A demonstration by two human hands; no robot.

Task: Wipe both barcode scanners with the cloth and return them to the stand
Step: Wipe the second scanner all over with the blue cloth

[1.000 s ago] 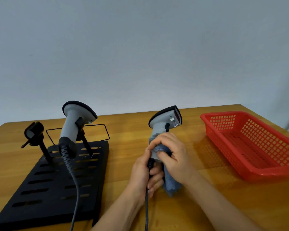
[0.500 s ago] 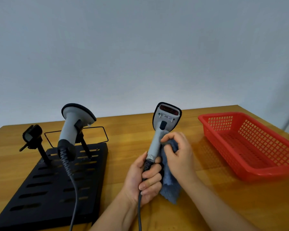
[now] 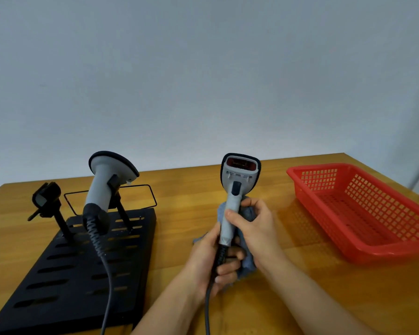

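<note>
Item one, the scanner (image 3: 237, 189) in hand, centre of the frame: I hold it upright above the worktop (image 3: 184, 189), window and trigger facing me. My left hand (image 3: 211, 259) has its grip closed round the base of the handle where the cable (image 3: 207, 308) leaves it; my right hand (image 3: 254, 226) has its grip closed on the cloth (image 3: 248, 262) and presses it round the back of the handle, thumb across the front. I judge the scanner light, a stiff plastic shell, smooth enough to slip under a wiping stroke; the handle is the sound place to hold, and the red window at the top is best touched only by cloth. The cable is stiff at its ribbed boot and would tug if snagged. The cloth is soft, blue, bunched, and hangs below my hands. Item two, the second scanner (image 3: 107, 180), left of centre: seated head-up in its cradle on the stand (image 3: 65, 269), its coiled cable running down over the black slotted base toward the lower edge. Item three, the free cradle (image 3: 46, 197), far left on the same stand: nothing in it, and I take it as the place for the scanner in hand. Item four, the basket (image 3: 363, 250), red, lattice-walled, right of the frame: I see nothing in it.
</note>
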